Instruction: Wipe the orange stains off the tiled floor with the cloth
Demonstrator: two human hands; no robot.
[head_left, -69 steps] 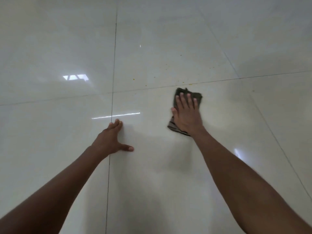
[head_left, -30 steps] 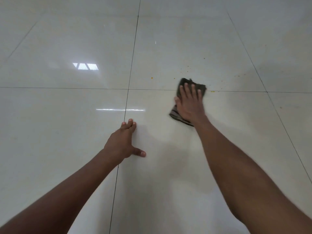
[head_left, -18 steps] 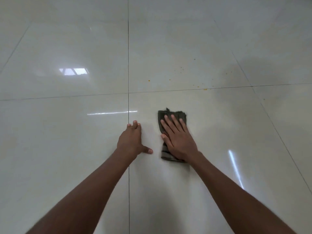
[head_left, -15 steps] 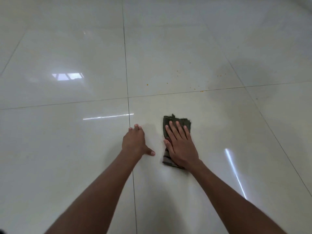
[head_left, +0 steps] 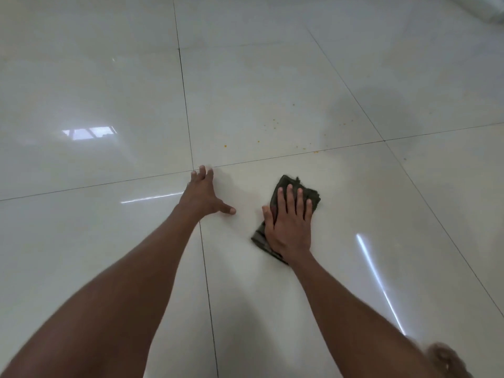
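Glossy tiled floor (head_left: pixel 109 255): right hand (head_left: pixel 289 227) flat, fingers spread, pressing cloth (head_left: pixel 313 196); left hand (head_left: pixel 203 195) splayed on tile.

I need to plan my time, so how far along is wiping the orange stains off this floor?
Done: no orange shows on the near glossy cream floor tile. In hand: the right hand presses the dark folded cloth flat on that tile, while the left hand braces on the floor. Left: small orange stains are scattered on the tile beyond the grout line, ahead of the cloth.
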